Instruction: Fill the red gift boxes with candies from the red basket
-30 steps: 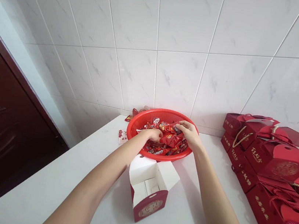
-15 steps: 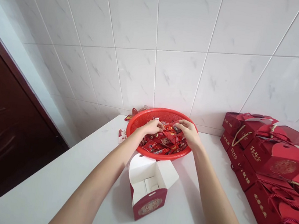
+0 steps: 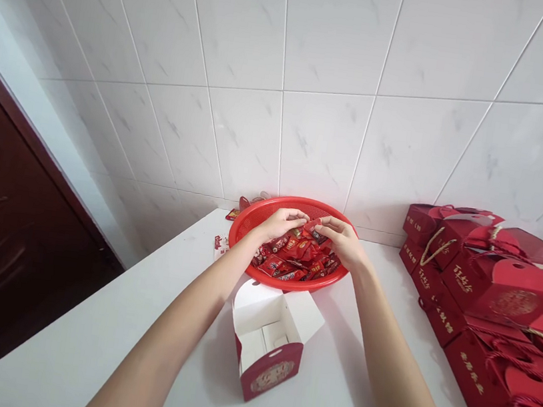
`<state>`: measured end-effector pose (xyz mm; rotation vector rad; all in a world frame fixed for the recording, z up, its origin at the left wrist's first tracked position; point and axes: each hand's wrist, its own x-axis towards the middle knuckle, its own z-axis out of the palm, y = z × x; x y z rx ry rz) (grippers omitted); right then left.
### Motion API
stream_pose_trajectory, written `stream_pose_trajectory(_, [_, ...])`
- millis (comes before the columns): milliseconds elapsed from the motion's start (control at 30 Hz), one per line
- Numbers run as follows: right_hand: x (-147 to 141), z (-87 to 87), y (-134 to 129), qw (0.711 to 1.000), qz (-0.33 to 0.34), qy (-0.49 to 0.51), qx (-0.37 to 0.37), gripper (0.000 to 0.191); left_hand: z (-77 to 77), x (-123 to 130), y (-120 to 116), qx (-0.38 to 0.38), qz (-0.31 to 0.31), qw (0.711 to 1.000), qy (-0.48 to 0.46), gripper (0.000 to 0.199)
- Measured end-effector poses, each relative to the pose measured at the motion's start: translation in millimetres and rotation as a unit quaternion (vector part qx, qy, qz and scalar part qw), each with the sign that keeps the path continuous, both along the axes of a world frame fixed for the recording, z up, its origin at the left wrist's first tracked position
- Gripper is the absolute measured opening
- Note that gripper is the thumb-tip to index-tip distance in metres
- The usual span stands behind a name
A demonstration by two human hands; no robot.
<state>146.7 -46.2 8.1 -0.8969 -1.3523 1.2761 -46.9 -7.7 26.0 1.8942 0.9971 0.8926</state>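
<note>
A round red plastic basket [image 3: 285, 284] holds many red-wrapped sweets [image 3: 291, 260]. Over its left half is my left hand [image 3: 283, 224], its fingers bent together around something I cannot make out. My right hand [image 3: 338, 237] is over the right half, pinching a red-wrapped sweet [image 3: 318, 234] between thumb and fingers. The two hands are close together, fingertips facing each other. In front of the basket stands an open dark red box [image 3: 272, 373] with white insides and its flaps up, between my forearms.
Several closed red gift boxes [image 3: 502, 290] with cord handles are stacked along the right of the white table [image 3: 144, 320]. Small packets [image 3: 221, 245] lie left of the basket. A tiled wall [image 3: 321, 136] rises behind; a dark door [image 3: 10, 227] is at the left.
My left hand has risen slightly and moved right, towards my right hand. My right hand has shifted slightly left. The box and basket have stayed in place.
</note>
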Motion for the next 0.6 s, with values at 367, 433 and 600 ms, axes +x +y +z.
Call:
stream_pose_trajectory(367, [-1, 3.5, -3, 0.999, 0.031, 0.003, 0.014, 0.027, 1.9, 8, -8, -0.121, 0.022, 0.992, 0.004, 0.029])
stream_pose_trajectory(433, [-2, 2.0, -1, 1.0, 0.001, -0.005, 0.017, 0.027, 2.8, 11, -9, -0.165, 0.027, 0.986, -0.015, 0.028])
stream_pose_trajectory(600, [-3, -2.1, 8, 0.986, -0.14, 0.081, 0.047, 0.03, -5.0, 16, -5, -0.284, -0.054, 0.955, 0.058, 0.026])
